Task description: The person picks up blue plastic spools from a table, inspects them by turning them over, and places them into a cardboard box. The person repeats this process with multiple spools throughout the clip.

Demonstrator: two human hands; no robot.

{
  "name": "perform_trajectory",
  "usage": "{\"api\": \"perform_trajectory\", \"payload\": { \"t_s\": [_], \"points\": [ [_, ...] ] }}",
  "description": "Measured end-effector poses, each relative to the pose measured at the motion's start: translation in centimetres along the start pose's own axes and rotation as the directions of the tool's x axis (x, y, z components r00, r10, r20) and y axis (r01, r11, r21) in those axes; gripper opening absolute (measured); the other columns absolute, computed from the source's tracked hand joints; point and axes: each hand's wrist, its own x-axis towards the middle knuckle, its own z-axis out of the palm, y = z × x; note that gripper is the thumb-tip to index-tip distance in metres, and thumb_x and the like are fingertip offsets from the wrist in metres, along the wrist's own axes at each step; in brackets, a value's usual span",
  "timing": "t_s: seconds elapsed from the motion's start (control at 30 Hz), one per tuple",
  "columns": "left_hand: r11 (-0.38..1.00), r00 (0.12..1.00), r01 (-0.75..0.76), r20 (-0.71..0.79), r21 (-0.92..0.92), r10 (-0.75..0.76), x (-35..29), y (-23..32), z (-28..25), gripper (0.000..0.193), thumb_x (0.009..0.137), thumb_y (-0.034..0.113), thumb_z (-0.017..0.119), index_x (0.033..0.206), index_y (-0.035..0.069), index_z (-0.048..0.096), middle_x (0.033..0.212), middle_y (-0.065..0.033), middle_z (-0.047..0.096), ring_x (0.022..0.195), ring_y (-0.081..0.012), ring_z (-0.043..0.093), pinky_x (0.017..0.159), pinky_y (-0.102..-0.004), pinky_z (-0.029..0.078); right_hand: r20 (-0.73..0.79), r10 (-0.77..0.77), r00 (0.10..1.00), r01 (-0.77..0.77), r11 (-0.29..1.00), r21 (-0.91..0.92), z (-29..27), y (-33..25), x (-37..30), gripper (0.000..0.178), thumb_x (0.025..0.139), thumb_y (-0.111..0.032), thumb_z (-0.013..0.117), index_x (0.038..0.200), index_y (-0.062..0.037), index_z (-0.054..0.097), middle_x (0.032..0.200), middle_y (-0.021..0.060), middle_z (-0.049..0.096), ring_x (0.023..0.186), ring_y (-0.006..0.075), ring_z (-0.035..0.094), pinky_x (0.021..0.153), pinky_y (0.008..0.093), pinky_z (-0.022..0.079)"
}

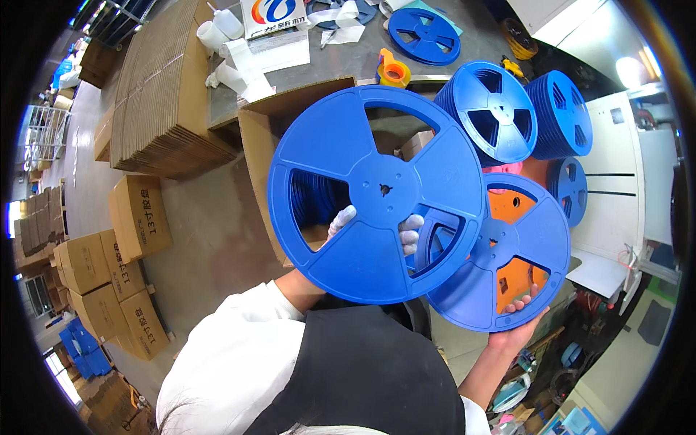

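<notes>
A large blue plastic reel [333,130], with open windows between its spokes, faces me at the centre. My left hand [411,233], in a white glove, is closed round one of its lower spokes from behind; gloved fingertips show through two windows, and the palm is hidden. Lower right, partly covered by the first, is a second blue reel [534,235]. My right hand [523,319] grips its bottom rim, with fingertips curled through a window. Behind the large reel stands an open cardboard box [257,145]; more blue reels [310,194] show through a window.
Stacks of blue reels [496,101] stand at the right, beside another stack [562,109]. On the grey table [337,61] are a yellow-orange tape dispenser [392,69], a flat-lying reel [424,36] and white papers. Folded cartons [163,94] rise at left, with closed boxes [141,217] on the floor.
</notes>
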Motion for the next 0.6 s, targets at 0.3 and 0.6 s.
{"api": "perform_trajectory", "payload": {
  "t_s": [0.3,0.6],
  "points": [
    [0.998,0.99,-0.035,0.133,-0.044,0.04,0.9,1.5,0.2,0.087,0.09,0.052,0.059,0.15,0.0,0.026,0.149,-0.0191,0.04,0.132,-0.037,0.047,0.114,-0.0486,0.035,0.283,0.182,0.942,-0.261,0.927,0.271,-3.6,0.3,2.0,0.038,0.103,-0.032,0.05,0.131,-0.0065,0.051,0.085,-0.0018,0.061,0.07,0.0079,0.061,0.06,0.0239,0.053],
    [0.916,0.947,-0.312,0.162,0.251,0.279,-2.1,4.2,0.9,0.091,0.087,0.047,0.07,0.148,-0.005,0.026,0.132,-0.0229,0.053,0.115,-0.0327,0.058,0.101,-0.043,0.05,0.325,0.066,0.943,-0.17,0.937,0.304,-4.1,0.1,0.7,0.031,0.102,-0.025,0.047,0.123,-0.0022,0.053,0.08,0.0029,0.06,0.062,0.0108,0.057,0.052,0.0262,0.048]
  ]
}}
